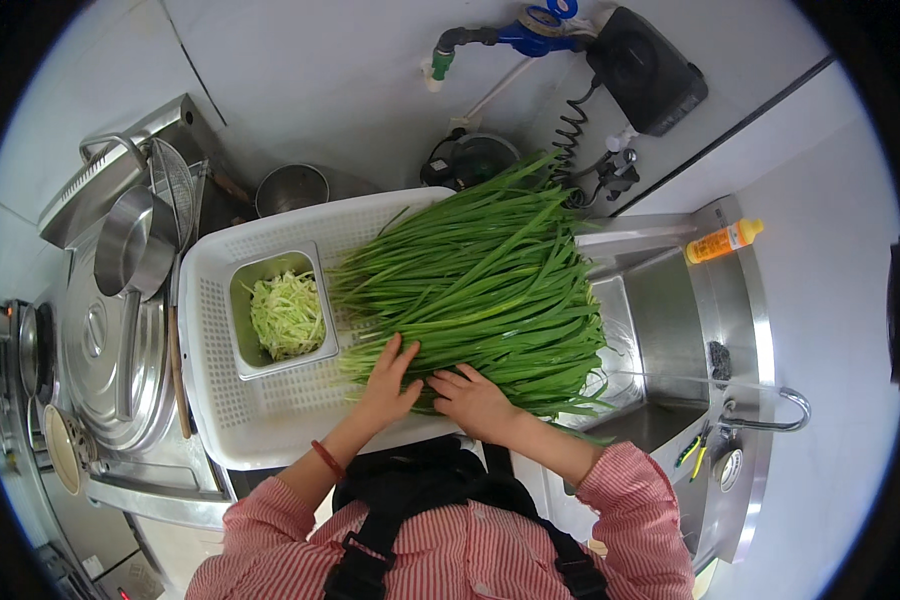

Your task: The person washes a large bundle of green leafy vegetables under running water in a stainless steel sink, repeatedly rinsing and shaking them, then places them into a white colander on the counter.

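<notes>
A thick spread of garlic chives (480, 277) lies across a white perforated plastic basket (262, 431), its leafy ends hanging over the sink side. My left hand (386, 382) rests on the pale stem ends at the near edge, fingers spread. Close beside it, my right hand (476, 401) lies on the green leaves with its fingers slightly bent. Whether either hand pinches any stalks cannot be made out. Inside the basket at the left stands a square steel pan (330, 349) holding shredded pale-green vegetable (289, 315).
Water runs from a curved faucet (784, 427) into the steel sink (664, 330) at right. A yellow bottle (724, 241), pliers (692, 454) and a scouring pad (720, 361) sit along its rim. A saucepan (131, 240) and mesh skimmer (172, 180) lie left, above a large round lid (94, 375).
</notes>
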The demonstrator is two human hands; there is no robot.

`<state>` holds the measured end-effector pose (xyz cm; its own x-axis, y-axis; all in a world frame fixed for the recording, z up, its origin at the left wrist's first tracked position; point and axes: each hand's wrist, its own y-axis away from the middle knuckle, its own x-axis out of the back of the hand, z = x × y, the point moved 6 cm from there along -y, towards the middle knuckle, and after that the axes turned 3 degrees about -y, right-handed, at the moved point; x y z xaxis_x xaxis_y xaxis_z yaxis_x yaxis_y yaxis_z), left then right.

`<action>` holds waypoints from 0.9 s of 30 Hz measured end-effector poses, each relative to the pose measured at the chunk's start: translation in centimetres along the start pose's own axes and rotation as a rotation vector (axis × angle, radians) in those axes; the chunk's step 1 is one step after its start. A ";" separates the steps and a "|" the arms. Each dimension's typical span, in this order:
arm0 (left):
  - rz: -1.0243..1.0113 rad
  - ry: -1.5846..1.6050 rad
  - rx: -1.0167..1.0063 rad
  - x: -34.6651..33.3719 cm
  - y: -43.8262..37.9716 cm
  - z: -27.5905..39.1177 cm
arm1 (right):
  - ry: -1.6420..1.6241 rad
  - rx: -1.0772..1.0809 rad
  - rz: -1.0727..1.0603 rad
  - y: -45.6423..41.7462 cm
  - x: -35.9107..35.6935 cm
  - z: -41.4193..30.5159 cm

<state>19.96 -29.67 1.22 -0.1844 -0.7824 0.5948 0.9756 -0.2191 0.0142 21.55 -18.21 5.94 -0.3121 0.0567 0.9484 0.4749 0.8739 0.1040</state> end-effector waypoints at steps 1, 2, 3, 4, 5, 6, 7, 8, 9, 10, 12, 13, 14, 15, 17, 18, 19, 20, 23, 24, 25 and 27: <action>-0.038 -0.057 -0.036 -0.3 0.2 0.3 | -0.084 0.000 0.050 0.0 0.6 0.3; -0.075 -0.114 -0.073 -0.4 0.6 0.8 | -0.167 0.000 0.101 -0.1 1.3 0.6; -0.117 -0.172 -0.106 -0.5 1.0 0.9 | -0.200 -0.050 0.191 -0.1 2.3 1.1; -0.138 -0.179 -0.102 -0.7 1.4 0.5 | -0.235 -0.098 0.283 -0.2 3.7 1.5; -0.131 -0.192 -0.093 -0.6 1.7 0.5 | -0.269 -0.147 0.374 -0.3 4.9 2.2; -0.122 -0.208 -0.088 -0.4 1.9 1.0 | -0.208 -0.174 0.484 -0.4 6.2 2.8; -0.112 -0.226 -0.080 -0.3 2.1 1.2 | -0.148 -0.199 0.595 -0.6 7.2 3.5; -0.100 -0.246 -0.069 0.0 2.3 1.2 | -0.158 -0.290 0.602 -1.0 7.4 4.5; -0.087 -0.256 -0.069 -0.1 2.2 1.5 | -0.133 -0.328 0.571 -1.2 7.4 5.2; -0.075 -0.267 -0.068 0.0 2.2 1.6 | -0.110 -0.366 0.540 -1.5 7.2 5.9; -0.084 -0.240 -0.062 0.0 2.1 1.7 | -0.024 -0.379 0.448 -2.0 6.1 6.8; -0.088 -0.225 -0.060 0.0 2.0 1.8 | -0.009 -0.378 0.447 -2.1 5.9 7.1; -0.061 -0.202 -0.076 0.1 1.8 1.9 | 0.007 -0.377 0.446 -2.1 5.8 7.3; -0.034 -0.186 -0.082 0.3 1.8 1.9 | 0.013 -0.370 0.448 -2.4 5.8 7.3; 0.040 -0.121 -0.093 0.7 1.6 1.3 | -0.007 -0.348 0.522 -2.6 6.6 7.0; 0.088 -0.073 -0.093 0.9 1.3 0.6 | -0.018 -0.336 0.559 -2.7 7.1 6.7; 0.136 -0.024 -0.095 1.2 1.0 0.1 | -0.021 -0.348 0.525 -2.8 7.3 6.6; 0.168 0.063 -0.031 1.5 0.9 -0.7 | -0.023 -0.362 0.491 -2.8 7.7 6.3; 0.243 0.246 0.087 2.8 -0.7 -1.4 | -0.043 -0.376 0.448 -2.5 8.0 5.9; 0.259 0.250 0.081 3.0 -1.5 -1.6 | -0.053 -0.375 0.444 -2.3 8.0 5.6; 0.275 0.252 0.075 3.2 -2.3 -1.7 | -0.067 -0.364 0.453 -2.2 8.0 5.3; 0.149 0.198 0.087 2.9 -3.8 -1.2 | -0.093 -0.347 0.471 -1.9 7.9 4.5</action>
<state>15.53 -31.84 1.94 -0.0495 -0.9031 0.4266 0.9987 -0.0489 0.0125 14.44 -17.27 11.85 -0.0657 0.4561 0.8875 0.8160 0.5365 -0.2153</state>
